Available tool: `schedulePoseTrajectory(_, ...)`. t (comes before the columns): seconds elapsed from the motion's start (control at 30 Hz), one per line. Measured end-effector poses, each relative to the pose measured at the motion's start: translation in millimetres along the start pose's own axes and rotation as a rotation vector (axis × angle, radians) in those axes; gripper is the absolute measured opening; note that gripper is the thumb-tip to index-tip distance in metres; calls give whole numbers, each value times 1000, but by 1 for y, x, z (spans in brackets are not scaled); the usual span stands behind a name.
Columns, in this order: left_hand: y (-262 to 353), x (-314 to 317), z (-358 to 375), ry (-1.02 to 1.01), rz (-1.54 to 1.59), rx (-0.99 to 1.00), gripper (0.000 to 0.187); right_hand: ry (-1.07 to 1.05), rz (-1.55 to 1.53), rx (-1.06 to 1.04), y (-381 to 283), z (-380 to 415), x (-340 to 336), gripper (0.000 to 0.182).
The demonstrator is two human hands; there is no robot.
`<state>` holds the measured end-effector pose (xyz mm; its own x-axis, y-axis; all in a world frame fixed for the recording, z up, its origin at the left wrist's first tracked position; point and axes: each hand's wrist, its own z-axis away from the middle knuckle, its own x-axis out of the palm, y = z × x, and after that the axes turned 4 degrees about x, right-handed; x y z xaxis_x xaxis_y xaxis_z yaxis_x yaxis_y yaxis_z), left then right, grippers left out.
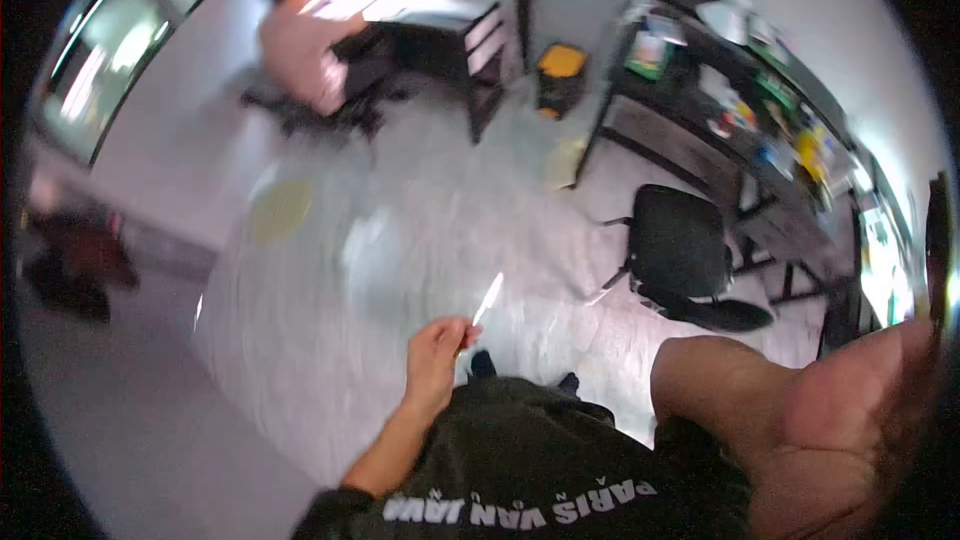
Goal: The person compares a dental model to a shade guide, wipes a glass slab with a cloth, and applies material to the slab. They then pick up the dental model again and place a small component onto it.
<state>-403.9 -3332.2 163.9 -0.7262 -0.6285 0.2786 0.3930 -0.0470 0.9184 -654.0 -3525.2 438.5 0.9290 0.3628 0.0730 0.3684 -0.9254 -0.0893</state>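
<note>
My left hand is held out low in front of my dark shirt, its fingers closed in a pinch. From it a slim, bright white, stick-like thing points up and away; its kind is hard to make out through blur. My right arm is bent and raised at the right, close to the camera. The right hand is a dark smear at the edge of the view, its fingers hidden.
A black chair stands ahead to the right, beside a long dark shelf table loaded with goods. Farther back, a person sits at a brightly lit desk. A dark bin with a yellow top stands between.
</note>
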Motion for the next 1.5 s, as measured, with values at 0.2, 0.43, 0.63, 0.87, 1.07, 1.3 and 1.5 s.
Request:
schedulePoseTrajectory(0.2,-4,13,-19,-41,35,32,23,50,76,-112,-14,-18,-34,25)
schedulePoseTrajectory(0.43,-28,67,-18,-144,82,25,22,55,134,-125,-31,-31,-64,25)
schedulePoseTrajectory(0.63,-36,122,13,-285,140,13,24,205,196,-62,-26,-13,-102,25)
schedulePoseTrajectory(0.87,-72,163,37,-326,157,-11,23,196,194,1278,-18,175,-155,18)
schedulePoseTrajectory(1.07,-93,207,42,-310,220,-76,21,-64,178,1617,-78,271,-170,14)
schedulePoseTrajectory(1.3,-108,271,62,-490,215,-76,21,110,308,1349,-66,204,-253,9)
schedulePoseTrajectory(1.5,-117,273,61,-455,99,-103,24,206,248,1317,-62,165,-279,8)
